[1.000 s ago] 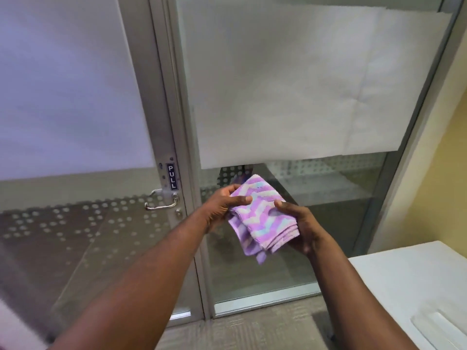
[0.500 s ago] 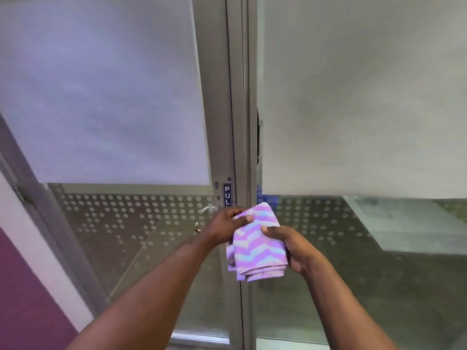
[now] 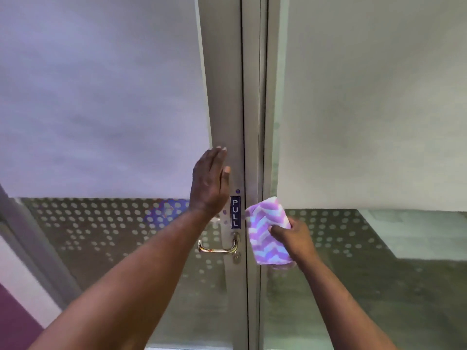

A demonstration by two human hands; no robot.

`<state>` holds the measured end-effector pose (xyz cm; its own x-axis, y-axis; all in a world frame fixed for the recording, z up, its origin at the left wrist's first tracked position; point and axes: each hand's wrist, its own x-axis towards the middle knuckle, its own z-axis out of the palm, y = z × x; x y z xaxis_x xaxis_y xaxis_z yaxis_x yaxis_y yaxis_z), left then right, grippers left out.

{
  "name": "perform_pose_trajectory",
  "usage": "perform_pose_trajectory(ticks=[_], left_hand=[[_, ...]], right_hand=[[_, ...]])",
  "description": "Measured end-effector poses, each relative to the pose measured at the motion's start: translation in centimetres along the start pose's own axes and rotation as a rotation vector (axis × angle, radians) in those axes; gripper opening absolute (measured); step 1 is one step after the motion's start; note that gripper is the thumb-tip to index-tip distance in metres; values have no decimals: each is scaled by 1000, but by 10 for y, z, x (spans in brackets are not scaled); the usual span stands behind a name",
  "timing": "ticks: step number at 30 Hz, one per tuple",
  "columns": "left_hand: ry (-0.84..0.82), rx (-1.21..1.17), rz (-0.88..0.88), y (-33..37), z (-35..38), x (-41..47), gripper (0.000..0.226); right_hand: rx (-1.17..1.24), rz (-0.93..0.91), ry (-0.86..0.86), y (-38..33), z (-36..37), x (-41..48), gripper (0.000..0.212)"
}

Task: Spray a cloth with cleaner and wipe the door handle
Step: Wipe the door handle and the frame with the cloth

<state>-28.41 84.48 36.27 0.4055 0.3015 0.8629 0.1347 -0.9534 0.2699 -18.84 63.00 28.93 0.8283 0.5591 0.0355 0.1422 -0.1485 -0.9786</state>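
Purple-and-white chevron cloth, folded into a thick pad, sits clamped in the right hand, thumb across the front and fingers behind, just to the right of the door's edge. The left hand is flat and spread, fingers together and holding nothing, with its palm toward the metal door frame above the "PULL" label; whether it actually presses the frame cannot be told.

The door handle, a shiny metal lever, projects leftward from the frame below the label, low and to the left of the cloth and not yet touched by it. No spray bottle is in view, and nothing shows whether the cloth is damp.

To do the wipe well, the right hand should likely bring the pad down and across, wrap it around the lever rather than only brushing its face, and draw it from the pivoted end out to the free tip, then back along the underside. The left hand, if set on the frame, can steady the door so it does not swing under the pressure. Turning the pad to a fresh fold for the plate and lock below would probably help.
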Motion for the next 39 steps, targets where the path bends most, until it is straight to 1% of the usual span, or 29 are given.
perform_pose_trajectory(ticks=[2, 5, 7, 8, 10, 12, 13, 15, 17, 18, 20, 24, 29, 34, 39], left_hand=[[-48, 61, 128, -14, -1, 21, 50], [-86, 127, 263, -37, -8, 49, 55], [-100, 141, 353, -53, -11, 64, 55], [-100, 142, 395, -58, -11, 69, 54], [-92, 127, 462, -70, -9, 75, 53], [-97, 102, 505, -81, -4, 76, 52], [-104, 87, 523, -84, -3, 76, 52], [-112, 65, 545, -92, 0, 76, 52], [-109, 45, 562, -98, 2, 78, 52], [-106, 38, 573, -99, 2, 78, 51], [-90, 33, 594, -102, 5, 79, 51], [-45, 64, 628, -105, 11, 77, 52], [-25, 73, 646, -105, 11, 77, 52], [-36, 72, 641, -106, 9, 77, 52], [-39, 54, 620, -104, 7, 77, 52]], right_hand=[[-40, -163, 173, -3, 16, -1, 11], [-211, -547, 449, -18, 36, 0, 18], [-389, -806, 676, -33, 49, 7, 30], [-458, -896, 761, -39, 55, 12, 38], [-546, -993, 848, -43, 72, 25, 52], [-641, -1005, 831, -38, 94, 39, 59], [-698, -985, 790, -33, 105, 46, 64], [-801, -911, 671, -18, 129, 63, 71], [-868, -813, 576, -6, 148, 76, 74], [-886, -773, 558, -3, 155, 78, 73], [-876, -758, 562, 2, 165, 81, 70], [-816, -817, 615, 12, 166, 85, 64], [-862, -869, 632, 34, 169, 89, 49], [-901, -858, 506, 64, 173, 83, 50], [-874, -750, 309, 84, 173, 77, 46]])
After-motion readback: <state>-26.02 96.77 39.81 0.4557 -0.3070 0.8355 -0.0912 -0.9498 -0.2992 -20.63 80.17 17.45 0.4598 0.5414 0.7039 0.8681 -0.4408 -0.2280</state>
